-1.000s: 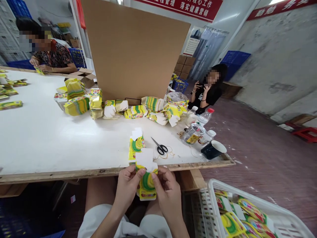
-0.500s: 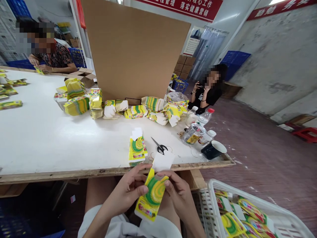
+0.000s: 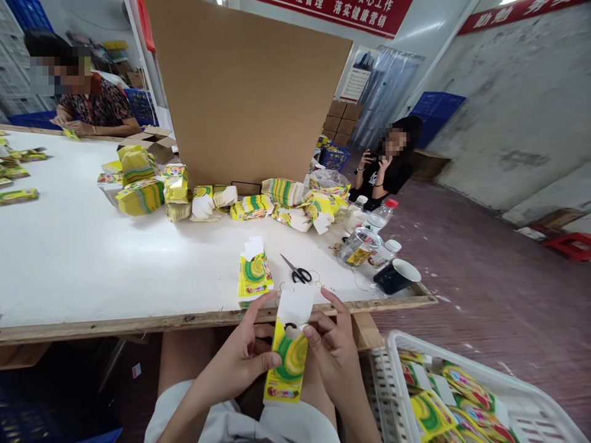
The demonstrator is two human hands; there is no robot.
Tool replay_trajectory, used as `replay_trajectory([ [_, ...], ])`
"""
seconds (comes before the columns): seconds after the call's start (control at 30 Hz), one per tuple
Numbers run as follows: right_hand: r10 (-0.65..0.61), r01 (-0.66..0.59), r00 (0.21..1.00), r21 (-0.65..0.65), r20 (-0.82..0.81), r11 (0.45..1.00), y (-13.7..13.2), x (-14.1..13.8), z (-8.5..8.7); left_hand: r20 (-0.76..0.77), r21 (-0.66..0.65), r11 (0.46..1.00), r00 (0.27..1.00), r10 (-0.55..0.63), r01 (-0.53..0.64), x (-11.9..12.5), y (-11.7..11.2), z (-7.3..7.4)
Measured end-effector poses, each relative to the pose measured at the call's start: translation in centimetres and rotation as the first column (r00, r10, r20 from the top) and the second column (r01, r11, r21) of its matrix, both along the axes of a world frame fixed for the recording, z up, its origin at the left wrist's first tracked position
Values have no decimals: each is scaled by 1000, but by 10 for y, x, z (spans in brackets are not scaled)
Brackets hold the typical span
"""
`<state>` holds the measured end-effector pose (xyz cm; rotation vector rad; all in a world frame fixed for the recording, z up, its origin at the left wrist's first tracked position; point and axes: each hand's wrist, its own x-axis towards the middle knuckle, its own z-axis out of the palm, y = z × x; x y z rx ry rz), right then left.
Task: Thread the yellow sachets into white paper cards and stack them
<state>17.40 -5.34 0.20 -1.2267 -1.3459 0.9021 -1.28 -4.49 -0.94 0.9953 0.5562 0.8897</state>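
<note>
Both my hands hold one small yellow-and-green carton (image 3: 287, 363) over my lap, just below the table's front edge. My left hand (image 3: 242, 360) grips its left side with thumb and fingers. My right hand (image 3: 333, 347) pinches its right side near the top, where a white flap stands up. On the table right in front lies a short stack of flat cartons (image 3: 253, 275) of the same print, with black-handled scissors (image 3: 298, 272) beside it.
A white crate (image 3: 517, 394) of folded cartons sits at my lower right. Piles of flat cartons (image 3: 143, 195) line a tall cardboard sheet (image 3: 244, 92). A black cup (image 3: 397, 275), jar and bottles stand at the table's right end. Two other people sit beyond.
The carton has turned from tilted to nearly upright between my hands, and its white top flap now stands open. My right fingers have shifted up to its top edge.
</note>
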Motion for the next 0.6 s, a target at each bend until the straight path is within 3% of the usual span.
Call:
replay_trajectory([
  [0.17,71,-90,986,124,149,988,0,9,4,-129,144,982,982,137,-118,3,3,-5],
  [0.23,111,-117,984,33,142,993,-1,10,9,-177,164,972,965,194,-166,5,4,-7],
  [0.37,113,-88,987,-206,111,974,-1,0,8,-195,161,975,964,182,-152,8,2,-6],
  [0.5,-5,31,968,-103,250,994,1,-8,-6,-98,83,985,982,160,-153,8,3,-3],
  [0.6,-5,20,951,-43,310,999,1,-6,-11,-28,5,990,989,142,-142,7,4,-4],
])
